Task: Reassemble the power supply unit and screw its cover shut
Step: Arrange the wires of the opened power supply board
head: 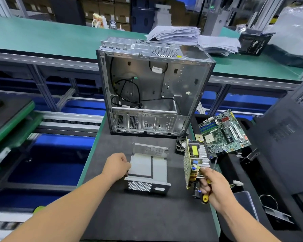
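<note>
The fingers (204, 186) of the right hand (215, 186) hold the circuit board (191, 165) on edge, lower right, with a screwdriver (205, 198), probably to lower it into the open metal box (147, 169) at centre, which the left hand (117, 165) steadies by gripping its side.

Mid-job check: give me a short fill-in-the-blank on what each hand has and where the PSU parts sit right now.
1. The right hand holds the circuit board together with a yellow-handled ____.
2. The left hand touches the ____ side of the metal PSU housing.
3. The housing sits on the black mat, nearer the person than the open computer ____.

Missing words: screwdriver; left; case
</note>
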